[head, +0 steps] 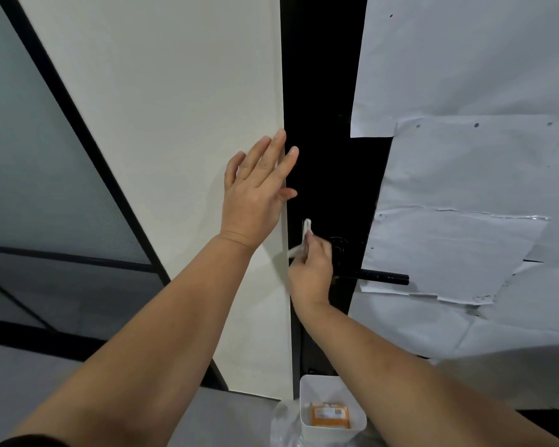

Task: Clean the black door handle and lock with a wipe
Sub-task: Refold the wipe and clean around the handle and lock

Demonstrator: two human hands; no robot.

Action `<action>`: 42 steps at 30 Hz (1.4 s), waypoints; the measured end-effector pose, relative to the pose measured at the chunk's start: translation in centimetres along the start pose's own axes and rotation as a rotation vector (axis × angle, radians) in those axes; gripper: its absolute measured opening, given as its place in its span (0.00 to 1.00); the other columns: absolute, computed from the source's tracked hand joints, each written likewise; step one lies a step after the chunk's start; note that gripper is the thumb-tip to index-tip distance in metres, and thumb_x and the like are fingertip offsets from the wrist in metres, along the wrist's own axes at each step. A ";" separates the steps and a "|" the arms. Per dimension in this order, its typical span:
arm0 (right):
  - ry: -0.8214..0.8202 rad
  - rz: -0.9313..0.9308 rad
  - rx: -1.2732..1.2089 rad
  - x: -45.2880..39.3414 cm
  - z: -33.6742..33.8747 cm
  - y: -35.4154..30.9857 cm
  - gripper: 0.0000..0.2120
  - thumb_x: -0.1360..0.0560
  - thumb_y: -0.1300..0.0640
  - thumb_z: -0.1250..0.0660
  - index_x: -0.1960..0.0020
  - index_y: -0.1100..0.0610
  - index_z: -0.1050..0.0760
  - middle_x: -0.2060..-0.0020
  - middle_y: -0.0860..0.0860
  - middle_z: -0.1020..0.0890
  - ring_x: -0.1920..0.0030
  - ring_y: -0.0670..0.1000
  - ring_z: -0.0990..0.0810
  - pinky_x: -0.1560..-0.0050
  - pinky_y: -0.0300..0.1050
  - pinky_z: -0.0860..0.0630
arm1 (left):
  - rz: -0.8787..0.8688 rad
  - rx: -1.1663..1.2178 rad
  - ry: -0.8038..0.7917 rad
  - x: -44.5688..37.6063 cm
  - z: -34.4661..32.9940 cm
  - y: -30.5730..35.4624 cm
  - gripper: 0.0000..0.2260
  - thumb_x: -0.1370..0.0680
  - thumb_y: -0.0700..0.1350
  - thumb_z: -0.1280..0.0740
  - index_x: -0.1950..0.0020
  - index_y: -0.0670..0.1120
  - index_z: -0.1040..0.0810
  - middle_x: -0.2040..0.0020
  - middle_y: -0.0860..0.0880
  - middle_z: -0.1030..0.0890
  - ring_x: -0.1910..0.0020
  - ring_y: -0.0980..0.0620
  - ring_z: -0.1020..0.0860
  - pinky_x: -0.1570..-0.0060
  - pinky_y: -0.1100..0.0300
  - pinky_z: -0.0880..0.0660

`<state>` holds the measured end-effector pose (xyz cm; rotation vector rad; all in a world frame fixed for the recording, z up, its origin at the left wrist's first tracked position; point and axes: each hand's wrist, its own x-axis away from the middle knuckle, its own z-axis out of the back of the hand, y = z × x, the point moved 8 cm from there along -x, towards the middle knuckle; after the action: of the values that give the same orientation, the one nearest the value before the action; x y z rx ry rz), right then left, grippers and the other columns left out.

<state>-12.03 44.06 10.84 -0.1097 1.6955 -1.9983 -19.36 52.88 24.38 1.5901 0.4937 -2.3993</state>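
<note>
A black door frame strip (326, 124) runs down the middle of the view. On it sits the black lock (341, 243), and the black lever handle (384, 278) sticks out to the right just below. My right hand (312, 269) grips a folded white wipe (305, 232) and holds it against the black strip just left of the lock. My left hand (259, 191) lies flat with straight fingers on the edge of the cream wall panel (175, 124), above the right hand.
White paper sheets (465, 188) cover the door to the right of the handle. On the floor below stands a white bin (331, 411) holding an orange packet, with a clear plastic bag beside it. A glass partition with black frame is at left.
</note>
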 end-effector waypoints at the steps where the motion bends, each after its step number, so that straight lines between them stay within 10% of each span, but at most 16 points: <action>1: -0.059 -0.046 0.058 0.5 -0.9 1.7 0.19 0.23 0.68 0.41 0.32 0.61 0.31 0.41 0.53 0.27 0.45 0.48 0.25 0.40 0.30 0.31 | -0.001 0.003 0.002 0.0 0.0 0.0 0.23 0.21 0.46 0.30 0.27 0.49 0.30 0.26 0.46 0.31 0.26 0.47 0.34 0.30 0.46 0.36; 6: -0.190 -0.304 0.121 0.6 -1.4 5.8 0.18 0.22 0.63 0.41 0.32 0.59 0.29 0.44 0.55 0.24 0.50 0.52 0.23 0.51 0.38 0.26 | -0.005 0.002 0.011 0.1 -0.1 0.1 0.23 0.21 0.45 0.30 0.27 0.49 0.30 0.25 0.47 0.33 0.26 0.48 0.34 0.30 0.45 0.36; 11: 0.048 0.054 0.053 -1.2 0.8 -1.9 0.12 0.25 0.67 0.37 0.42 0.63 0.25 0.51 0.52 0.30 0.58 0.47 0.27 0.58 0.20 0.34 | 0.000 -0.003 0.009 0.0 0.2 0.2 0.24 0.22 0.45 0.29 0.27 0.49 0.31 0.25 0.46 0.32 0.26 0.47 0.34 0.30 0.45 0.36; 16: -0.002 0.155 -0.021 -1.7 2.5 -3.0 0.12 0.26 0.67 0.36 0.44 0.59 0.23 0.51 0.52 0.27 0.56 0.47 0.24 0.54 0.33 0.25 | 0.016 -0.002 0.016 0.3 0.3 0.7 0.23 0.22 0.43 0.29 0.28 0.47 0.29 0.26 0.44 0.31 0.28 0.44 0.32 0.33 0.45 0.32; 22: 0.043 0.467 0.463 -1.0 6.1 -1.2 0.17 0.29 0.71 0.37 0.43 0.60 0.22 0.51 0.52 0.24 0.51 0.52 0.27 0.52 0.39 0.25 | 0.171 -0.025 -0.086 2.5 -1.1 2.9 0.23 0.18 0.42 0.37 0.23 0.43 0.38 0.23 0.41 0.37 0.24 0.43 0.39 0.27 0.43 0.40; 27: -0.249 0.625 0.911 0.9 3.9 1.5 0.15 0.30 0.66 0.37 0.44 0.58 0.23 0.48 0.50 0.24 0.52 0.53 0.28 0.56 0.44 0.28 | 0.295 -0.065 -0.236 4.7 -2.8 3.8 0.27 0.17 0.46 0.41 0.21 0.44 0.47 0.20 0.42 0.44 0.22 0.43 0.46 0.25 0.41 0.49; 42: -0.181 0.641 0.931 0.3 7.2 2.3 0.26 0.40 0.73 0.31 0.41 0.63 0.23 0.59 0.54 0.23 0.60 0.55 0.26 0.62 0.47 0.27 | 0.366 -0.045 -0.293 5.2 -3.1 4.5 0.32 0.20 0.44 0.38 0.21 0.44 0.52 0.20 0.42 0.47 0.21 0.44 0.48 0.25 0.40 0.53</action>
<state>-8.84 37.25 10.13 0.4941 0.4603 -1.9576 -17.15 49.94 17.74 1.1616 0.1797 -2.2620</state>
